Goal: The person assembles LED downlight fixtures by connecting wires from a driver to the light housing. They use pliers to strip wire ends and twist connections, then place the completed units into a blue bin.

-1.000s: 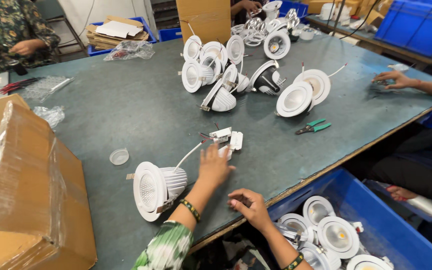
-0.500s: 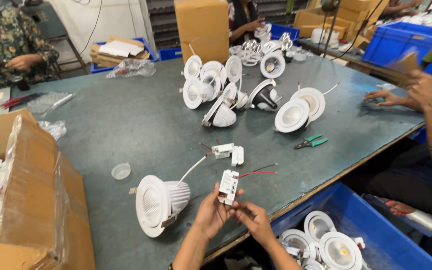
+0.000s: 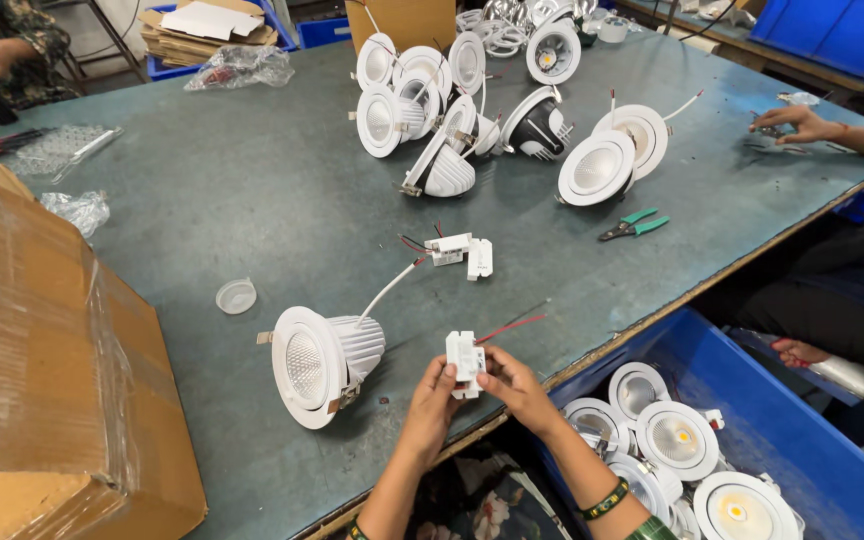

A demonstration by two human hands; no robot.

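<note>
We hold a small white driver box (image 3: 466,361) between both hands just above the near edge of the table (image 3: 202,220). Our left hand (image 3: 433,402) pinches its lower left side and our right hand (image 3: 512,385) closes its grip on the right side, thumb on the face, so both hands are clamped on the box. A thin red wire (image 3: 508,327) runs from the box up and to the right.

Half a second ago the box sat in much the same place between our hands, held upright; a second ago our left hand was reaching out over the table toward the other small white boxes (image 3: 462,252), and our right hand was low at the edge.

Just left of the driver box lies a white downlight (image 3: 320,364) on its side, its white cable (image 3: 390,290) curving up toward those spare boxes. Beyond the driver box, further across the table, a heap of downlights (image 3: 472,110) lies. Right of the driver box and past the table edge stands a blue bin (image 3: 752,400) holding more lamps. Green-handled pliers (image 3: 632,225) lie up and right of the box. Far left of it stands a cardboard carton (image 3: 32,370).
</note>
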